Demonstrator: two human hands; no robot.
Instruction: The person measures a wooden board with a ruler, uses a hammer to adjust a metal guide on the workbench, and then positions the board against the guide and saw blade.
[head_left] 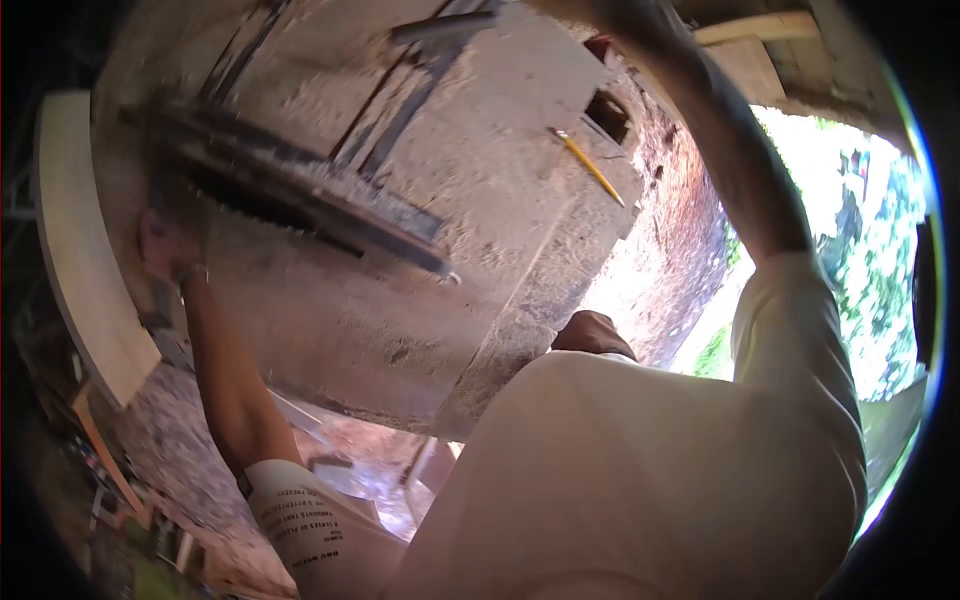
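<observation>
My left hand is smeared by motion at the left side of the worn work surface. It is beside the end of a long dark metal bar, where a dark toothed blade edge shows in a slot. Whether its fingers are closed on anything is too blurred to tell. My right arm reaches up to the top edge of the view, and the hand itself is cut off there.
A yellow pencil lies on the surface near a square hole. Dark metal rails cross the far part. At the left stands a pale wooden board. More wood pieces are at the upper right.
</observation>
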